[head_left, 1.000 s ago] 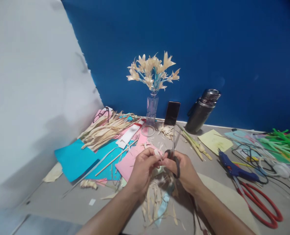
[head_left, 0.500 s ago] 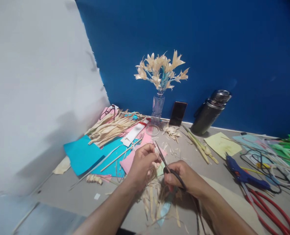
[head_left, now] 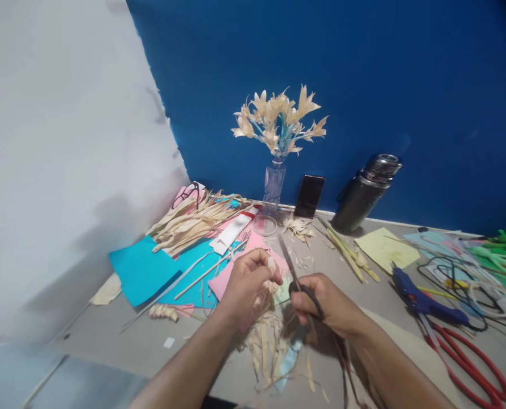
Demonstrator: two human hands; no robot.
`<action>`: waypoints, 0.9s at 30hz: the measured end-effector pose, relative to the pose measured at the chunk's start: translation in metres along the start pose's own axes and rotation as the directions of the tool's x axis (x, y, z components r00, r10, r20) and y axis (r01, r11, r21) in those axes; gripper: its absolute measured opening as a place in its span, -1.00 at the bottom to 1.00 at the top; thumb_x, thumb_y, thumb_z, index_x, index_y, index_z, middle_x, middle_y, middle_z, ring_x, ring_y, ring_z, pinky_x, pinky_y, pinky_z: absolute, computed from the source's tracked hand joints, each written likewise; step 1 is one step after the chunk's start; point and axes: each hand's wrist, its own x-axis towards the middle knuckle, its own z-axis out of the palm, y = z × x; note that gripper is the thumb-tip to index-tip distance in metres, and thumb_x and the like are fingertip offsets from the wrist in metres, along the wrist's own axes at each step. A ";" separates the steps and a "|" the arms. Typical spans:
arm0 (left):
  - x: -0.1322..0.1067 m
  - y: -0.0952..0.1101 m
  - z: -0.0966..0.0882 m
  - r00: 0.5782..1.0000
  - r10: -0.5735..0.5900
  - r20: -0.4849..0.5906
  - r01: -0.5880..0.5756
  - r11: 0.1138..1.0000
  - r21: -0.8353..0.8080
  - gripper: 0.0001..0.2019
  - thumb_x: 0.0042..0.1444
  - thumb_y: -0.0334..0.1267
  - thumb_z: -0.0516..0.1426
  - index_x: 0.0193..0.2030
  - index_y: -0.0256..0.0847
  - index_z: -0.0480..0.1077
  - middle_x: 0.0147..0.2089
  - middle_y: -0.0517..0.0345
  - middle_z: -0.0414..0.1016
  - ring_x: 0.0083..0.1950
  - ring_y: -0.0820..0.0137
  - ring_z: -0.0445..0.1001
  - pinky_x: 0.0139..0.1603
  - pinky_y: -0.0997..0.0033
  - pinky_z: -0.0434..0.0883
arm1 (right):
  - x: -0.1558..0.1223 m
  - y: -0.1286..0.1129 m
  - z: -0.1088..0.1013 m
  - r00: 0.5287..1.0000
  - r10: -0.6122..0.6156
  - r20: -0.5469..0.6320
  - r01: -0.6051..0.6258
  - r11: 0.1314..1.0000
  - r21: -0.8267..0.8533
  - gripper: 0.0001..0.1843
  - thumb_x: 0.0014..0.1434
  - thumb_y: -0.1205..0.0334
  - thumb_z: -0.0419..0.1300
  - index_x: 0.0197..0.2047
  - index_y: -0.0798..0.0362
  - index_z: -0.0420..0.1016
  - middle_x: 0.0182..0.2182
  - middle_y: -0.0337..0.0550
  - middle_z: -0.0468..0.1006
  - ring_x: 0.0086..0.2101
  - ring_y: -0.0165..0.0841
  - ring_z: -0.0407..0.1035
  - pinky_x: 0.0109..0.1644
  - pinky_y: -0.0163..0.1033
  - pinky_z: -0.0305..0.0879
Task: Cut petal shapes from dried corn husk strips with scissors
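My left hand (head_left: 253, 284) is closed in a pinch on a small pale piece of dried husk (head_left: 272, 264), most of it hidden by the fingers. In my right hand (head_left: 319, 301) is a pair of scissors (head_left: 293, 267) with dark handles, its blades pointing up and away, slightly apart from the husk. Beneath both hands lie dried husk strips (head_left: 265, 352) and a light blue paper strip (head_left: 287, 366). Beyond them a clear bottle (head_left: 273, 187) holds a bunch of cream husk flowers (head_left: 281, 119).
Blue paper (head_left: 144, 270) and a pile of dried husks (head_left: 197, 218) lie on the left. At the back stand a phone (head_left: 310, 196) and a dark flask (head_left: 364, 196). To the right are a blue glue gun (head_left: 426, 301), tangled cords and red-handled scissors (head_left: 470, 358).
The scissors have moved slightly right, away from the husk piece in my left hand. My left hand keeps its pinch and has hardly moved.
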 end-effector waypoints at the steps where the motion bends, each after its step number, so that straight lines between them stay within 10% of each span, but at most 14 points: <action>1: 0.000 -0.001 0.000 1.000 -0.015 0.017 0.015 1.000 -0.003 -0.88 -0.11 -0.37 0.15 -0.47 -0.20 0.23 -0.56 0.23 0.40 -0.75 0.61 0.10 -0.73 0.58 -0.02 | 0.000 -0.001 -0.002 0.999 -0.042 -0.024 0.042 0.999 -0.002 -0.49 0.04 -0.15 0.29 -0.58 0.17 0.42 -0.65 -0.20 0.42 -0.62 -0.51 0.16 -0.54 -0.38 0.02; 13: 0.004 0.015 -0.010 0.988 -0.050 0.145 0.057 0.997 -0.046 -0.84 -0.23 -0.40 0.23 -0.57 -0.27 0.28 -0.61 0.31 0.20 -0.58 0.60 0.22 -0.50 0.55 0.18 | -0.006 -0.007 -0.015 0.954 0.019 0.298 -0.005 0.999 -0.049 -0.34 -0.06 -0.37 0.26 -0.45 0.18 0.44 -0.60 -0.15 0.49 -0.60 -0.43 0.31 -0.52 -0.37 0.17; 27: 0.003 0.019 -0.017 0.963 -0.135 0.235 0.105 0.985 0.137 -0.88 -0.24 -0.36 0.23 -0.54 -0.28 0.35 -0.64 0.28 0.23 -0.63 0.61 0.15 -0.58 0.54 0.00 | -0.011 -0.019 -0.019 0.934 0.131 0.333 -0.087 0.986 -0.145 -0.41 -0.13 -0.27 0.36 -0.54 0.19 0.48 -0.66 -0.20 0.44 -0.62 -0.47 0.26 -0.55 -0.42 0.08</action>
